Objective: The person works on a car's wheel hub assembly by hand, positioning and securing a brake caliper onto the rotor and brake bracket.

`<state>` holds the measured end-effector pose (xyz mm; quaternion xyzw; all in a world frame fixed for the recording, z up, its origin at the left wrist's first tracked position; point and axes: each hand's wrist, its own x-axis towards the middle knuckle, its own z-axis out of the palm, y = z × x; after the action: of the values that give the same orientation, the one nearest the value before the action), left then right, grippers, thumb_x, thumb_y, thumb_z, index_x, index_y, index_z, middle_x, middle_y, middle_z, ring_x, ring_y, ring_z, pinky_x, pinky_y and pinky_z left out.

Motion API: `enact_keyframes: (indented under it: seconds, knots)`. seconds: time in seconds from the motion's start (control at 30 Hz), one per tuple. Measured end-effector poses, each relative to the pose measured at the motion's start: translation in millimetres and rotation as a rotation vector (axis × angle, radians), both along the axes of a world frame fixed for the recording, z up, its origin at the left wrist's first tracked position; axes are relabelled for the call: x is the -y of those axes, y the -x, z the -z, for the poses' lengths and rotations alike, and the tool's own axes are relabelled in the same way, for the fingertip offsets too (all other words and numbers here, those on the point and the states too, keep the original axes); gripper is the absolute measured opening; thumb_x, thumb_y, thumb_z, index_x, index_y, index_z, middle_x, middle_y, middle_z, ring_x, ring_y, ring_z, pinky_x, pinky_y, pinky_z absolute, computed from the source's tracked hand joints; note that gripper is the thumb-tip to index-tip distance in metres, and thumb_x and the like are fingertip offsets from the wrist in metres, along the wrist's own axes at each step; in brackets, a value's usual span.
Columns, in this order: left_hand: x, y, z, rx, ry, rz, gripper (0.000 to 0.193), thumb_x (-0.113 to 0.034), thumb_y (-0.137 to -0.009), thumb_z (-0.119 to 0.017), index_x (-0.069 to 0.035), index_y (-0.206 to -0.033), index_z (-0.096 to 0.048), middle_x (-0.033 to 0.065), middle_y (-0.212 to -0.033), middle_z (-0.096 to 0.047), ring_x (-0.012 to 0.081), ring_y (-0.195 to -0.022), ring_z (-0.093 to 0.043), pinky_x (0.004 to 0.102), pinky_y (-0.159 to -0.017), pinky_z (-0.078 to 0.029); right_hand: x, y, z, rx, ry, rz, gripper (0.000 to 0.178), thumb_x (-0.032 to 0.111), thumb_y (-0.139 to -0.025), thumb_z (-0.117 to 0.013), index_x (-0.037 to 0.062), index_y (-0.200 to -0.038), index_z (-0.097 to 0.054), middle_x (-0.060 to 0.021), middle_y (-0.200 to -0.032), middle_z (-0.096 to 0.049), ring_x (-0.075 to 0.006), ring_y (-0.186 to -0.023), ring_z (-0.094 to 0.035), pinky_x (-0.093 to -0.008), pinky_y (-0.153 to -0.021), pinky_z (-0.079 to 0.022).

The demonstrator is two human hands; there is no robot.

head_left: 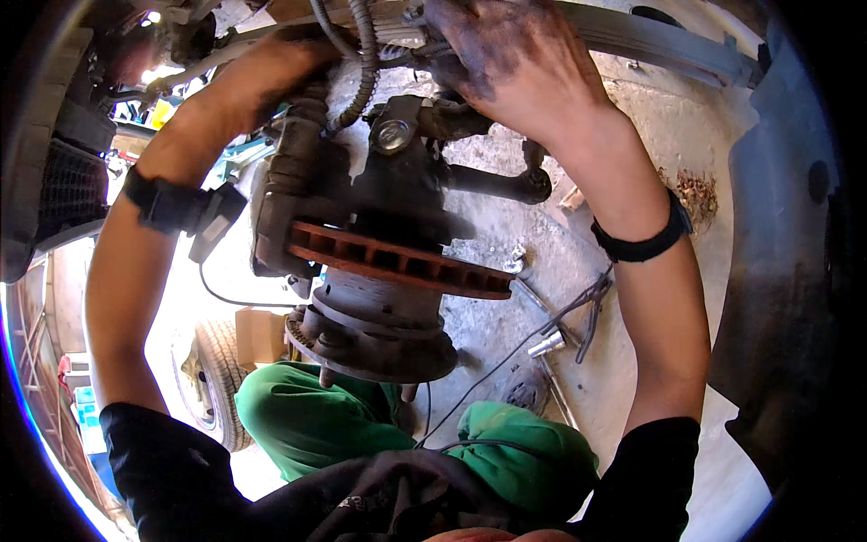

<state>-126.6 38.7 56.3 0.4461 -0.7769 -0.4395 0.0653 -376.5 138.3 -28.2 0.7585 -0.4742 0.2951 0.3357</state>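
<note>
My right hand (519, 68), dark with grease, reaches over the top of a wheel hub assembly. Its fingers curl down beside a corrugated hose (366, 68), and what they grip is hidden. On the other side of that hose, my left hand (293, 59) reaches in among the upper parts; its fingers are out of sight. Below both hands sit a dark steering knuckle (388, 172), a rusty vented brake disc (397, 260) and the wheel hub (379, 339). A brake caliper (280, 203) stands at the disc's left edge. A rod with a ball joint (501, 183) juts out to the right.
A long metal bar (659, 45) crosses the top. A bluish panel (777, 235) borders the right side. On the floor lie a socket (546, 345), a long-handled tool (558, 393) and a cable (506, 357). A tyre (221, 379) and a cardboard box (260, 336) stand at left.
</note>
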Motion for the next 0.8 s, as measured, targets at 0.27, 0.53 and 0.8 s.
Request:
enact_keyframes:
  seconds: [0.27,0.53,0.8]
  knots:
    - [-69,-31,-9,0.066,0.660,-0.023,0.036,-0.032,-0.099,-0.055,-0.003,-0.119,-0.063,0.0045,-0.098,-0.068,0.0106,-0.085,-0.060,0.0237,-0.072,-0.047,-57,8,13,0.443,-0.473,-0.157,0.041,0.025,-0.083,-0.073,0.0066,-0.117,-0.059,-0.0184,-0.089,-0.068,-0.0337,-0.080,-0.068,-0.0412,-0.073,-0.055]
    - [-95,-27,0,0.135,0.845,0.043,0.023,-0.017,-0.098,-0.055,0.002,-0.108,-0.060,0.0097,-0.096,-0.064,0.0166,-0.082,-0.058,0.0261,-0.073,-0.046,-67,0,92,0.930,-0.656,-0.476,0.047,0.008,-0.083,-0.074,0.0032,-0.126,-0.054,-0.0151,-0.096,-0.070,-0.0229,-0.082,-0.070,-0.0349,-0.074,-0.056]
    - [-93,-54,14,0.542,1.227,0.355,0.029,-0.012,-0.097,-0.052,0.002,-0.121,-0.057,0.0150,-0.114,-0.062,0.0271,-0.101,-0.061,0.0359,-0.086,-0.051,-67,-7,106,1.177,-0.759,-0.780,0.038,0.003,-0.084,-0.071,0.0010,-0.120,-0.057,-0.0146,-0.105,-0.069,-0.0212,-0.090,-0.070,-0.0345,-0.076,-0.057]
